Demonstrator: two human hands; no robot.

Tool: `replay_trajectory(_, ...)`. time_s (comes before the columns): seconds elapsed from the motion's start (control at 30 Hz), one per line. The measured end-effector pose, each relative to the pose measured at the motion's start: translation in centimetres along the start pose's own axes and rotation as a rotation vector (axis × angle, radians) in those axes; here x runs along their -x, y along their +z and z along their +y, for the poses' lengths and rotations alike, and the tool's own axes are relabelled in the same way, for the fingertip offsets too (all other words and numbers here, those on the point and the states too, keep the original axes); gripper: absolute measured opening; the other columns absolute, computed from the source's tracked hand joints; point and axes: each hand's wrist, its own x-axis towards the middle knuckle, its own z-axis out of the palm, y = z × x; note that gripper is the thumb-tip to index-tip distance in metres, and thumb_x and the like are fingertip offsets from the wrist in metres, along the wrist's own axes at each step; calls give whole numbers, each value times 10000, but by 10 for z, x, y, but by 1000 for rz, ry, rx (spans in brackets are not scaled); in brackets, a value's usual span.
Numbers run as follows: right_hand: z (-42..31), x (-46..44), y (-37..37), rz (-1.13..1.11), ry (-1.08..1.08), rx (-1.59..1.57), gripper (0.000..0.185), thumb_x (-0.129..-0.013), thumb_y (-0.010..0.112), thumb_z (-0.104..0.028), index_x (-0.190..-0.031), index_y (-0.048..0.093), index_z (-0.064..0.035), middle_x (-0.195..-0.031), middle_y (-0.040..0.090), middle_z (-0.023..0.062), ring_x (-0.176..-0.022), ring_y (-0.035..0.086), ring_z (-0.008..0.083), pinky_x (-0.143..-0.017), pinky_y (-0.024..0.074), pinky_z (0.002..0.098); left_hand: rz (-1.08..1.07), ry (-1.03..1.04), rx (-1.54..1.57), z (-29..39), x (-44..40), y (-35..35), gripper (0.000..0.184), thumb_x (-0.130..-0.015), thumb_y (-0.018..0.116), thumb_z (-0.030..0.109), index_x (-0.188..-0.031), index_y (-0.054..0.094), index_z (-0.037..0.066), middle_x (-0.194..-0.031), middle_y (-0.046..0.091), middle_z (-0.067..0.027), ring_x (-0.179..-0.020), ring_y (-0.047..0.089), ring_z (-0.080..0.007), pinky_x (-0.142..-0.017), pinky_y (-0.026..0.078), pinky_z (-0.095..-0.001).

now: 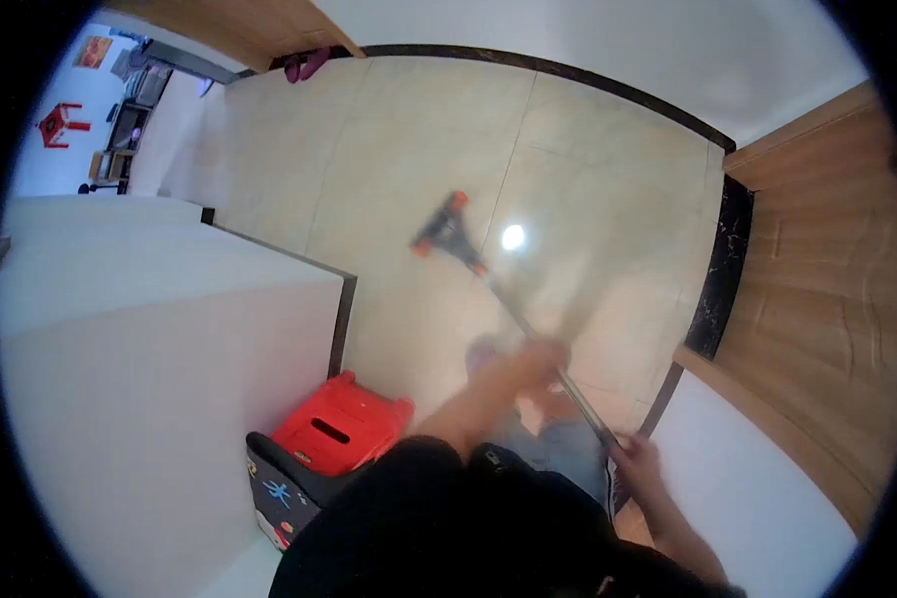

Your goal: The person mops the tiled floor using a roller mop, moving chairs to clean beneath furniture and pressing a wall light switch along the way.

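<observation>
A long-handled mop (533, 334) slants across the view, its silver pole running from lower right to upper left. Its dark, roughly triangular head (446, 229) has orange ends and an orange joint; it is blurred and over the tiled floor. Midway along the pole, my left hand (543, 364) is closed around it, smeared a little by motion. Farther down, near the pole's rear end, my right hand (636, 463) is wrapped round it too. A black sleeve (419, 478) covers my left upper arm.
A red plastic stool (339, 424) with a slot stands by the white wall corner (169, 299) on the left, beside a dark patterned box (279, 488). A wooden door (817, 289) is at the right. Purple shoes (309, 66) lie near a doorway at the back.
</observation>
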Motion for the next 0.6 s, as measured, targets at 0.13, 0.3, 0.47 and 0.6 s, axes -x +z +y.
replay_trajectory(0.13, -111, -162, 79, 35, -419, 134, 298, -819, 580, -212, -1071, 575, -53, -879, 631, 180, -759, 619, 249, -684, 482, 332, 386, -307, -1, -90, 31, -188, 552, -819, 551, 250, -1300, 326, 99, -1337, 333, -130, -1195, 361, -357, -951, 339, -503)
replay_trajectory(0.3, -224, -240, 50, 15, -574, 261, 255, -839, 519, -157, -1064, 588, -58, -951, 619, 166, -864, 587, 310, -780, 452, 345, 513, -221, -56, -147, -63, -250, 515, -806, 558, 240, -1248, 364, 57, -1289, 355, -170, -1200, 328, -380, -967, 308, -467)
replay_trajectory(0.47, -159, -113, -24, 65, 162, -119, 211, -840, 571, -85, -1036, 612, -18, -700, 549, -22, -518, 454, 52, -451, 371, 205, 8, 507, 26, -53, -88, -183, 660, -772, 604, 299, -1310, 317, 45, -1375, 268, -185, -1303, 163, -363, -1010, 129, -556)
replay_trajectory(0.6, -183, 33, -59, 373, 424, -99, 235, -809, 582, -90, -1037, 605, -39, -560, 556, 9, -375, 405, 54, -332, 312, 210, -243, 928, 214, 71, -23, -221, 608, -705, 670, 340, -1185, 431, 56, -1299, 371, -171, -1261, 289, -305, -962, 170, -597)
